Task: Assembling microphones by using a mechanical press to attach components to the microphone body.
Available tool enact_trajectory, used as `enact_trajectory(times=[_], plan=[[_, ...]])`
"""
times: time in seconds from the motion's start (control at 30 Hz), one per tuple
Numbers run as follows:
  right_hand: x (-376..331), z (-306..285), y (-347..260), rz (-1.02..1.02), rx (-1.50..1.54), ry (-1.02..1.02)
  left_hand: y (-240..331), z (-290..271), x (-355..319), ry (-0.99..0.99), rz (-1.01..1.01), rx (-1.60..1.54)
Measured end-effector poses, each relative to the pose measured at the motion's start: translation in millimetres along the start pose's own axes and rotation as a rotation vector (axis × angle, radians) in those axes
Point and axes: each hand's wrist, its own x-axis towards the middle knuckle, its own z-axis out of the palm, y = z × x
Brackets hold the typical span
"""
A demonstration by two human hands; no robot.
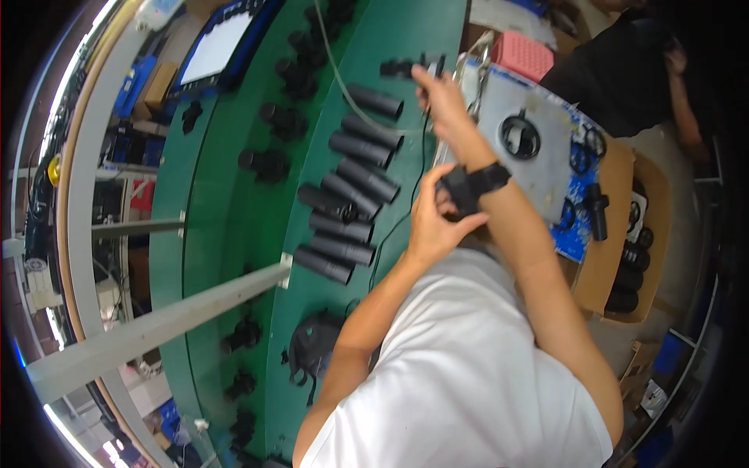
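Observation:
My left hand (431,217) is curled round a dark blocky piece (460,192), thumb and fingers to either side. This piece lies against the black band (491,178) on my right wrist, and I cannot tell whether the two are joined. Farther off, my right hand (443,100) reaches over the green bench, its thumb and fingers closed at a small black plastic part (399,69). Its fingertips are partly hidden. Left of my hands, several black tubes (363,183) lie side by side on the bench, and a small black ring-like piece (347,210) rests on one.
A dark cable (398,226) and a pale hose cross the green bench (421,31). Several black parts (265,164) stand on the green strip to the left. At right are a grey plate with a black ring (520,136), a pink basket (524,54), a carton (647,234) and another person (616,78).

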Motion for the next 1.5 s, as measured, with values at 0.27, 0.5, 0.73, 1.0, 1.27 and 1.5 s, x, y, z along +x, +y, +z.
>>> enact_trajectory(times=[0.27,0.5,0.73,1.0,1.27,1.5], plan=[[-29,-18,35,0.029,-0.087,-0.032,-6,-35,-15,-0.125,-0.052,0.453],[-69,-16,68,0.286,-0.312,-0.446,7,-83,-17,0.399,0.277,1.031],[-92,-1,82,0.072,-0.949,-1.112,-23,-145,-49,0.288,-0.562,-0.013],[-97,21,77,0.103,-0.998,-1.34,-23,-160,-114,0.296,-0.494,-0.27],[-71,79,145,0.185,-0.764,-0.936,-19,-105,-111,0.175,-0.249,-0.164],[-102,86,179,-0.062,-1.222,-0.81,-3,-98,-111,0.423,-0.278,0.696]])
